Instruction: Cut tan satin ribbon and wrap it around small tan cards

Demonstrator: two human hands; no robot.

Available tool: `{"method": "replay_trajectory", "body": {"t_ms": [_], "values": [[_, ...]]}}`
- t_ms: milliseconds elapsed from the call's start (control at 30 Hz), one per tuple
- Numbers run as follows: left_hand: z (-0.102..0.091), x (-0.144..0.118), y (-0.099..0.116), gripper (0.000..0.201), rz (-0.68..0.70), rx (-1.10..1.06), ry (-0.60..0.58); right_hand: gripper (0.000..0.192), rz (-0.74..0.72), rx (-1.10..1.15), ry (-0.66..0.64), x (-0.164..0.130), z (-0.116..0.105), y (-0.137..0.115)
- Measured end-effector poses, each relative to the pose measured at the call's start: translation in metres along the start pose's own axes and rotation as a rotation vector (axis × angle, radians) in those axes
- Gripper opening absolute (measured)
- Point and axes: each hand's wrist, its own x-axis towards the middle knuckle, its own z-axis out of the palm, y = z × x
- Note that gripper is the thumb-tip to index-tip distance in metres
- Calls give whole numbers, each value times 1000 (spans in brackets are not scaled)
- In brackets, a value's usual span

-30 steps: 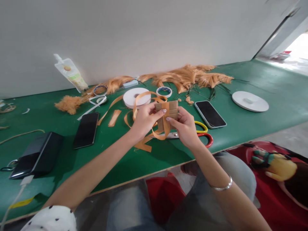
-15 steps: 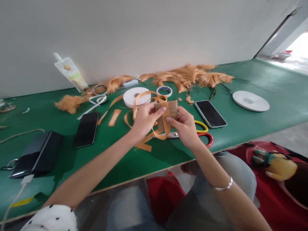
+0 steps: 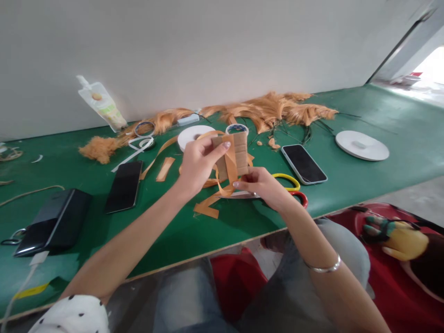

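My left hand (image 3: 197, 163) grips a small brown cardboard piece (image 3: 239, 152), held upright above the green table (image 3: 347, 185). An orange ribbon (image 3: 227, 169) is wrapped around the cardboard and trails down to the table. Below the cardboard, my right hand (image 3: 263, 185) pinches the ribbon loop with its fingertips. A silver bracelet sits on my right wrist.
Red and yellow handled scissors (image 3: 294, 187) lie under my right hand. A white ribbon spool (image 3: 189, 136), a tape roll (image 3: 237, 128), two phones (image 3: 125, 185) (image 3: 303, 164), a black power bank (image 3: 52, 222), a white disc (image 3: 362, 144) and orange hair strands (image 3: 270, 111) are on the table.
My left hand has lifted and turned the cardboard upright. My right hand has dropped from the cardboard's side to the ribbon below it.
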Motion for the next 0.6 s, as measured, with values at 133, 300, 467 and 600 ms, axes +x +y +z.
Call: {"method": "replay_trajectory", "body": {"t_ms": [133,300,467,600], "values": [[-3,2,3,23,14,-29,23,20,104,-35,-134,-2,2,-3],[-3,1,7,27,11,-20,6,16,126,59,-25,0,5,1],[-1,-1,10,25,-35,-103,-63,19,106,147,37,-1,5,3],[0,-2,12,21,-122,-167,-141,22,92,246,28,1,4,3]]}}
